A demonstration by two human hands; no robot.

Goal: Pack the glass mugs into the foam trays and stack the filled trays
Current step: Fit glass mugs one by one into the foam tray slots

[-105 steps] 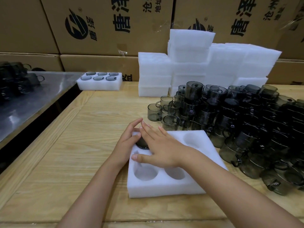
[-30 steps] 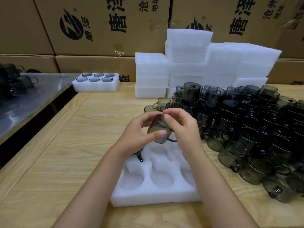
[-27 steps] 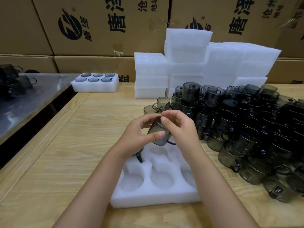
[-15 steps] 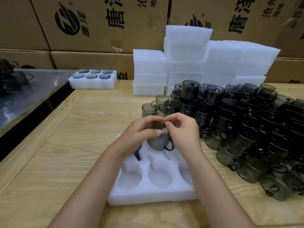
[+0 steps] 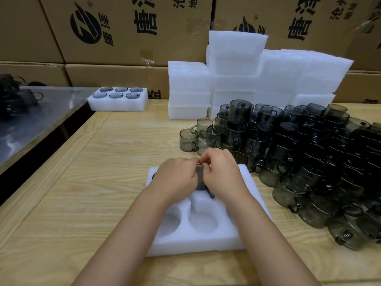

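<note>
Now I'm seeing left grip (image 5: 177,179) & right grip (image 5: 223,175) holding a glass mug (image 5: 200,183) at foam tray (image 5: 206,238).
Both grips curling tight round mug, at mid-back pocket; tray sitting on counter (image 5: 92,203).

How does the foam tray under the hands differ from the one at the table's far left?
The near tray shows empty front wells; the far tray holds six mugs. The left hand and right hand hold a mug at the near tray; the far tray sits untouched. Both are white foam with round wells.
</note>
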